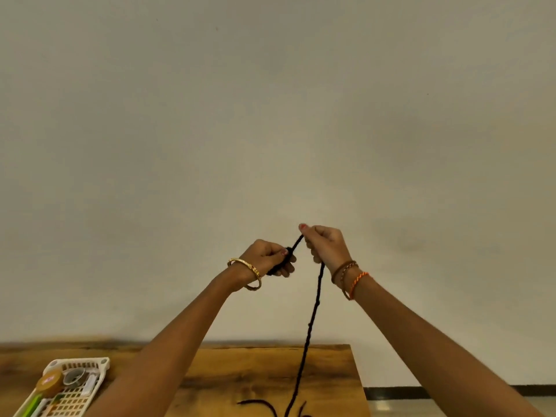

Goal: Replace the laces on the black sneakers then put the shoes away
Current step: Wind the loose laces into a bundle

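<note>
Head view: both hands pinch the thin black woven lace (313, 308); right hand (326, 243) higher than left hand (267, 257), lace hanging down to the table.

Two hands, left (266, 256) and right (326, 243); one black lace (313, 314); one table (255, 368); one basket (99, 364); one gold bangle (245, 264).
</note>
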